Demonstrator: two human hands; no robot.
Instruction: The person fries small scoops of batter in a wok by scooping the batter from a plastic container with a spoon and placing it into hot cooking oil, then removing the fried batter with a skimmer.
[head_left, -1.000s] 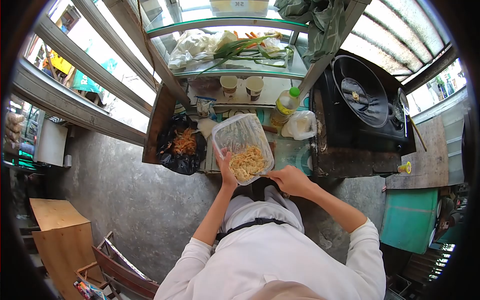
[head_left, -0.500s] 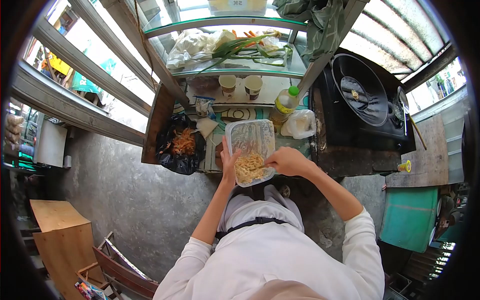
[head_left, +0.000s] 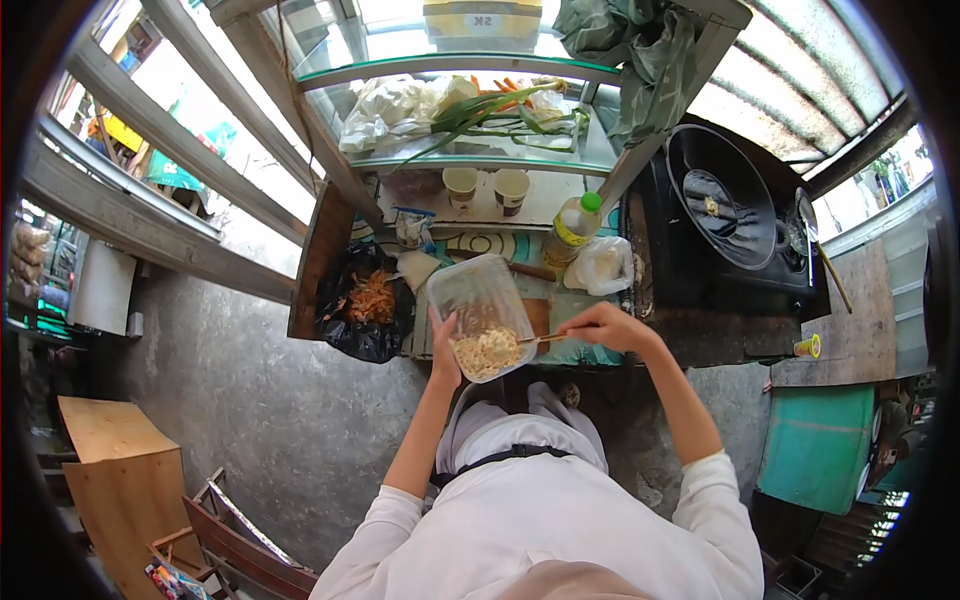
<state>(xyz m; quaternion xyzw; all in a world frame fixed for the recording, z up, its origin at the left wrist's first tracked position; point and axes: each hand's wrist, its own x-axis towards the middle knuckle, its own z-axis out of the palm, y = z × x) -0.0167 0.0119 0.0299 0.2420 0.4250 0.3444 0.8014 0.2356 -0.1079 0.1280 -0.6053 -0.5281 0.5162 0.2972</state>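
My left hand [head_left: 444,348] grips the left side of a clear plastic container [head_left: 470,285], which is tilted over the counter's front edge. A pale, lumpy batter-like mixture [head_left: 488,352] lies in its lower end. My right hand [head_left: 603,327] is closed on the thin handle of a spoon-like utensil [head_left: 552,337]. The utensil's far end is in the mixture, so its exact shape is hidden. Just behind the container rests what looks like a knife with a brown handle [head_left: 530,270].
Left on the counter is a black plastic bag [head_left: 345,338] with orange-brown shreds. Behind stand two paper cups [head_left: 460,187], an oil bottle [head_left: 570,232] and a white plastic bag [head_left: 603,267]. A wok [head_left: 720,200] sits on the stove at right; a glass shelf holds green onions [head_left: 480,112].
The container has shifted left and turned, its upper end swinging left. My right hand has moved right, away from the container, showing more of the utensil's handle.
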